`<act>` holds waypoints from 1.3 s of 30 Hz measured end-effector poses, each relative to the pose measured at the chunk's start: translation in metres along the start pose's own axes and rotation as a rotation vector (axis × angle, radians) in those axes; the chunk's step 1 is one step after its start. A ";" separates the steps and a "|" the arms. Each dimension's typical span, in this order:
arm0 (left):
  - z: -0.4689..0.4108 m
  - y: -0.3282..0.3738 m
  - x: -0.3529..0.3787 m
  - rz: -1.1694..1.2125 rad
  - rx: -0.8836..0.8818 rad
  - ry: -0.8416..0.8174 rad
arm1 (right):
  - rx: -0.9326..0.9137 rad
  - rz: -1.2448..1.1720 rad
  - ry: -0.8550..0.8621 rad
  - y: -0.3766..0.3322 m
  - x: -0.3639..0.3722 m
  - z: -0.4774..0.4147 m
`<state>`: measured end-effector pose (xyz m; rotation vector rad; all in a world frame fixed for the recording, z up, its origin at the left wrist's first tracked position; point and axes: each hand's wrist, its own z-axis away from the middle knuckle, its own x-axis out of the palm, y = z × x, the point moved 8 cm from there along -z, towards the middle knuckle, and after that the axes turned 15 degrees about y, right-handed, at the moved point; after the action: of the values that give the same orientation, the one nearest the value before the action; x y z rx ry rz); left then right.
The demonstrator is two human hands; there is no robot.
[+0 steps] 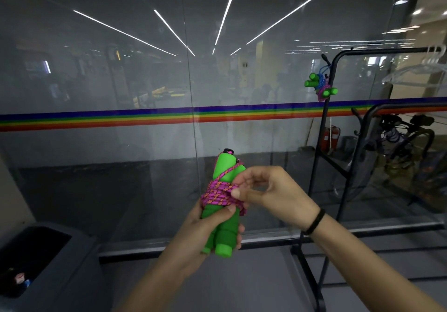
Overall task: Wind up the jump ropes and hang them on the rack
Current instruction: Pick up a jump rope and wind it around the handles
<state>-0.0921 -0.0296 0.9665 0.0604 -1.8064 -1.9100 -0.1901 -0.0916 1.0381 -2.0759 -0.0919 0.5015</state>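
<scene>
A jump rope [223, 174] with two green foam handles and a pink-and-orange cord wound around their middle sits upright in front of me. My left hand [205, 229] grips the lower part of both handles. My right hand [268, 190] pinches the wound cord at its right side, thumb on the coils. A black rack [323, 128] stands to the right. Two wound ropes with green handles hang from its upper hook, one with a blue cord [314, 80] and one with a pink cord [326, 93].
A glass wall with a rainbow stripe [145, 118] runs across right behind the rack. A dark bin [58, 258] stands at lower left. A second black rack [367, 123] is reflected or stands at the right, with clear hangers [416, 70] above.
</scene>
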 end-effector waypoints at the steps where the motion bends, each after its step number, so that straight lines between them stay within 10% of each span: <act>1: 0.000 -0.002 -0.001 -0.002 -0.005 0.000 | 0.032 -0.035 -0.030 0.001 0.001 0.001; 9: 0.000 -0.016 -0.002 -0.029 -0.058 -0.035 | -0.127 0.182 0.091 -0.009 0.003 0.001; 29: 0.001 -0.048 -0.023 0.527 -0.448 0.030 | 0.156 -0.524 0.385 0.012 -0.022 0.002; 39: -0.021 -0.047 -0.033 0.005 -0.224 0.067 | -0.089 -0.100 0.160 -0.017 -0.003 0.003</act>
<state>-0.0708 -0.0362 0.9094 0.0416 -1.5376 -2.0687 -0.1920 -0.0808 1.0522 -2.1782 -0.1253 0.2734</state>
